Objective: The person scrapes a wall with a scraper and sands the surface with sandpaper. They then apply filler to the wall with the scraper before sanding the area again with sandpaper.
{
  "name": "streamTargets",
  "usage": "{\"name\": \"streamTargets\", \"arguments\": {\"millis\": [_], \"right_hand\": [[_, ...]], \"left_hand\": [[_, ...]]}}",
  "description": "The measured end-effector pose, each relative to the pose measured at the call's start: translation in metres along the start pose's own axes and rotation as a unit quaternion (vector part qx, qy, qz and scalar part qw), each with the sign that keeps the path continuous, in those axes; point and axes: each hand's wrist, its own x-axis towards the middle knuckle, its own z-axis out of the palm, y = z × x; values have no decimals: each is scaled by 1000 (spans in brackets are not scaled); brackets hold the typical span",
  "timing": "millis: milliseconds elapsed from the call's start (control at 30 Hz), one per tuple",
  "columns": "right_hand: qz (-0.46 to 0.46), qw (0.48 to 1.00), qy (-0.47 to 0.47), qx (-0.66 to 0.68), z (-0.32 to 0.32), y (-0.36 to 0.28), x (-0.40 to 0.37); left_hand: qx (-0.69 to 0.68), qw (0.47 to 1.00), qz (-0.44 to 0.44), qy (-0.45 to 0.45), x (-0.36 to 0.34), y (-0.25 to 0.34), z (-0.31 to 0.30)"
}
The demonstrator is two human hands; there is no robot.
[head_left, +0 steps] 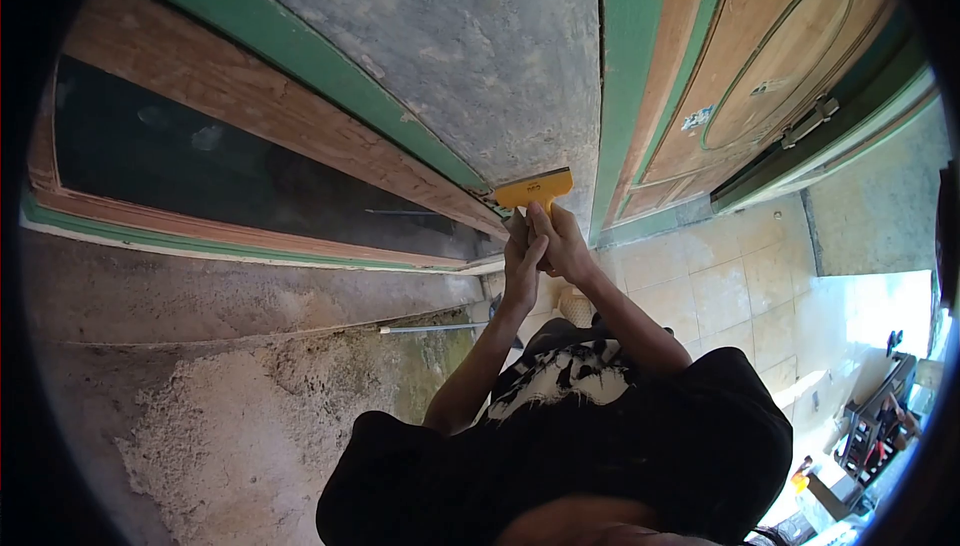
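Note:
In front of a grey plastered wall (440, 56), a yellow putty scraper (535, 189) with a wide blade is held up in my right hand (566, 246). Its fingers are wrapped round the handle. My left hand (524, 264) is closed and pressed against the right one, just below the scraper. Between the left fingers there seems to be a small greyish piece, too hidden to name. A green-edged window frame (400, 111) runs close by on the left, and a green door post (628, 76) stands on the right.
A wooden door panel (790, 56) with a metal bolt (810, 123) is at upper right. Dark glass (220, 156) fills the window frame. Below are a rough, peeling wall (240, 416), a thin rod (430, 328) and a tiled floor (720, 291). Assorted items (880, 426) lie at far right.

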Motion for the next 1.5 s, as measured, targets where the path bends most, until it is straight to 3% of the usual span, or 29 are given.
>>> {"name": "streamTargets", "arguments": {"millis": [133,233,467,667,767,967,1233,1400,1500], "right_hand": [[-6,997,-28,73,1,11,6],[-58,998,-16,15,0,17,8],[-41,999,-10,7,-1,18,9],[-27,999,9,21,4,25,9],[-32,999,23,29,8,36,10],[-19,996,26,85,10,40,12],[-30,997,63,-19,8,21,11],[13,998,48,24,9,20,9],[12,999,47,25,9,19,8]], "left_hand": [[52,998,30,-4,6,-2,-3],[49,999,12,-6,10,-9,-11],[49,999,-2,-5,12,-8,-8],[72,996,43,18,13,-1,1],[138,990,9,23,11,2,-2],[252,966,54,31,15,8,-1],[167,984,37,48,18,4,9],[183,980,48,56,12,15,19],[179,982,11,57,12,17,13]]}}
